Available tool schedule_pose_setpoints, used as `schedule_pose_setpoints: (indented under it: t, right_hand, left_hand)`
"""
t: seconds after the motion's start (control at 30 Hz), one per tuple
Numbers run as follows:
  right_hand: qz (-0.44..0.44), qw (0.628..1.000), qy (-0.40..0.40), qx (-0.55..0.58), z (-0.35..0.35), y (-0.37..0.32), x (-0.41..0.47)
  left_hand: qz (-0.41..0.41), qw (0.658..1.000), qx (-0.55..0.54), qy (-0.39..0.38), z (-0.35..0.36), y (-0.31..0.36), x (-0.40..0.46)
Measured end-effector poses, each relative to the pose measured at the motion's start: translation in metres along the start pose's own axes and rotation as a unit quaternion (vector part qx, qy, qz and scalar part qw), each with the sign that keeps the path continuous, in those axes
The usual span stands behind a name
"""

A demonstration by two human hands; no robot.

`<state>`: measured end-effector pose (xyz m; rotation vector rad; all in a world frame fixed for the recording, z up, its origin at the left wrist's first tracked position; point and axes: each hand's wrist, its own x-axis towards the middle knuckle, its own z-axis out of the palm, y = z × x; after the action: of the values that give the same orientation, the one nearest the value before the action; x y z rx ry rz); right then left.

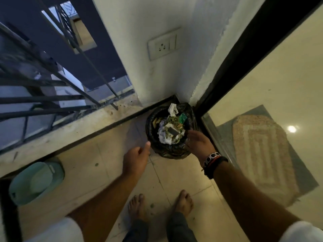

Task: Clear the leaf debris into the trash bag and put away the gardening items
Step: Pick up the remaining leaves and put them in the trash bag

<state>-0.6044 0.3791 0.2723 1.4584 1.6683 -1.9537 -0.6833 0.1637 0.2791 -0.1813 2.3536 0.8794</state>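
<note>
Down in the corner at the centre of the frame sits the black trash bag (172,151), its mouth open and pressed against where the white wall (157,75) meets the dark frame of the glass door (262,88). Inside it I see leaf debris (172,120) mixed with crumpled white paper (164,135), a small green packet (183,118) and a grey block (173,131). My right hand (198,143) hovers at the bag's right rim, fingers curved toward the opening; whether they pinch the plastic I cannot tell. That wrist wears a beaded bracelet (211,158) and dark bands. My left hand (137,160) hangs just left of the bag, thumb pointing up toward its rim, fingers loosely curled and holding nothing. Both my bare feet (183,202) stand on the pale floor tiles (111,154) at lower centre, with a few small leaf scraps (151,205) scattered around them. At the lower left a pale green dustpan (35,182) lies on the floor below a concrete ledge (61,135), and dark metal railings (57,79) fill the upper left. A wall socket (164,44) sits on the wall above the bag. Through the glass at right lies a woven doormat (265,154).
</note>
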Motion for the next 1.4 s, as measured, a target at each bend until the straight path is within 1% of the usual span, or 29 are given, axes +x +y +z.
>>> schedule_pose_setpoints:
  t: [0.07, 0.1, 0.17, 0.3, 0.43, 0.53, 0.6, 0.7, 0.87, 1.03, 1.2, 1.3, 1.4]
  right_hand:
    - [0.018, 0.997, 0.002, 0.071, -0.007, -0.020, -0.044]
    - [0.021, 0.996, 0.003, 0.089, -0.010, -0.033, -0.069]
    - [0.014, 0.995, 0.000, 0.104, -0.012, -0.063, -0.125]
    - [-0.042, 0.991, 0.009, 0.126, -0.011, -0.121, -0.217]
    - [-0.078, 0.979, 0.019, 0.185, -0.003, -0.160, -0.286]
    - [-0.104, 0.976, 0.042, 0.186, 0.009, -0.177, -0.322]
    - [-0.124, 0.970, 0.055, 0.203, 0.018, -0.182, -0.338]
    - [-0.131, 0.959, 0.087, 0.236, 0.030, -0.185, -0.364]
    - [-0.149, 0.935, 0.136, 0.293, 0.049, -0.183, -0.412]
    - [-0.166, 0.891, 0.212, 0.366, 0.058, -0.157, -0.468]
    - [-0.175, 0.844, 0.305, 0.406, 0.061, -0.102, -0.530]
    - [-0.174, 0.811, 0.355, 0.431, 0.070, -0.058, -0.568]
    - [-0.166, 0.778, 0.407, 0.449, 0.085, -0.019, -0.601]
  left_hand:
    - [-0.029, 0.997, -0.073, -0.019, -0.025, 0.028, -0.039]
    - [-0.034, 0.993, -0.111, -0.032, -0.038, 0.046, -0.059]
    - [-0.022, 0.986, -0.157, -0.041, -0.068, 0.081, -0.100]
    - [0.022, 0.972, -0.232, -0.016, -0.122, 0.143, -0.162]
    - [0.075, 0.965, -0.250, -0.003, -0.166, 0.181, -0.205]
    - [0.119, 0.953, -0.277, -0.032, -0.189, 0.195, -0.230]
    - [0.151, 0.949, -0.272, -0.048, -0.203, 0.200, -0.242]
    - [0.198, 0.943, -0.259, -0.074, -0.221, 0.202, -0.254]
    - [0.263, 0.927, -0.225, -0.144, -0.248, 0.200, -0.268]
    - [0.319, 0.905, -0.168, -0.226, -0.261, 0.199, -0.284]
    - [0.355, 0.875, -0.119, -0.306, -0.255, 0.189, -0.324]
    - [0.378, 0.849, -0.079, -0.361, -0.246, 0.167, -0.364]
    - [0.399, 0.827, -0.045, -0.394, -0.237, 0.139, -0.402]
